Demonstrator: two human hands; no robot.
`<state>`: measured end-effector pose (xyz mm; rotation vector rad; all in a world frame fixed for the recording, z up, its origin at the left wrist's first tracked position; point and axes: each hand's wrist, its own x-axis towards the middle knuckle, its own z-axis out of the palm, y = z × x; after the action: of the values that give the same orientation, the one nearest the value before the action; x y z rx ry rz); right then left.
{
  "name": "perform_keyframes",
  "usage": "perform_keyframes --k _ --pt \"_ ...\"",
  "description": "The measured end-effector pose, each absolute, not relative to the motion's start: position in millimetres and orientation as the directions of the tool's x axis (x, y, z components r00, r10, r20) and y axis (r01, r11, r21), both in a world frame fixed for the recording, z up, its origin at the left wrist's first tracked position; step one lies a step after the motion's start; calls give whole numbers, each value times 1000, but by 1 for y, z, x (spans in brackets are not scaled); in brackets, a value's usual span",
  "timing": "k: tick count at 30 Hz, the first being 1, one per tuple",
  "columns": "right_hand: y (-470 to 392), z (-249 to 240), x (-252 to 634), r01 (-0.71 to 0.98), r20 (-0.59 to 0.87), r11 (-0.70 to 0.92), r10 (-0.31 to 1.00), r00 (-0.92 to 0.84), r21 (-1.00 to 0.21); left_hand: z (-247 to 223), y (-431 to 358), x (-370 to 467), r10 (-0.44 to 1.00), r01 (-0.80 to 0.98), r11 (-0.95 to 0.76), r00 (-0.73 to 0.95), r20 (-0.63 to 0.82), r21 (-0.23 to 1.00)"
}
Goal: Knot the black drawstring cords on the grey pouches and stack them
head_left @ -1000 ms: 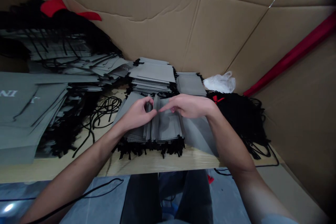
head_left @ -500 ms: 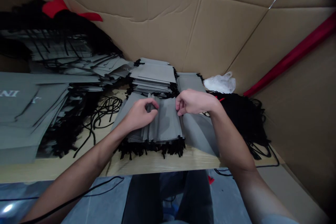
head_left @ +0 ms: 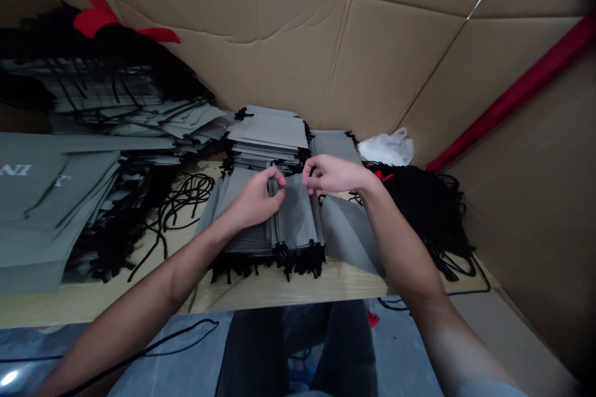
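Flat grey bags [head_left: 298, 217] lie in a stack in front of me, with short black cord ends fringing their near edge. Several of them stand folded up in a ridge near the stack's middle. My left hand [head_left: 261, 198] reaches over the stack's left part, thumb and fingers curled around that ridge of bags. At the top right edge of the stack is my right hand [head_left: 333, 175], its thumb and index finger pinched at a bag's edge. The fingertips partly hide what they grip.
Behind stands a taller pile of grey bags [head_left: 267, 127]. Larger grey bags with white lettering [head_left: 32, 198] lie left, near loose black cords [head_left: 181, 198]. A bundle of black cord [head_left: 414, 211] and a clear plastic bag [head_left: 388, 147] are right. Cardboard walls [head_left: 288, 43] enclose the table.
My right hand has moved slightly left and up along the stack's edge. The ridge of folded bags by my left hand has shifted right. The view has turned slightly.
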<state>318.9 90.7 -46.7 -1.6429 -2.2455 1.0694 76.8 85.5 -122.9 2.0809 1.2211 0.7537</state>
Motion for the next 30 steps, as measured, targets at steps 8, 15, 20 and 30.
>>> perform_keyframes --k 8,15,20,30 --pt "86 -49 310 569 -226 110 843 -487 -815 -131 85 80 910 530 -333 397 118 780" --pt "82 -50 309 478 -157 147 828 -539 -866 -130 79 77 899 448 -358 401 174 819" --pt "86 -52 309 558 -160 217 821 -548 -801 -127 80 72 888 371 -330 433 153 868" --pt "83 -53 297 741 -197 312 837 -511 -595 -133 81 67 889 247 -256 440 127 935"
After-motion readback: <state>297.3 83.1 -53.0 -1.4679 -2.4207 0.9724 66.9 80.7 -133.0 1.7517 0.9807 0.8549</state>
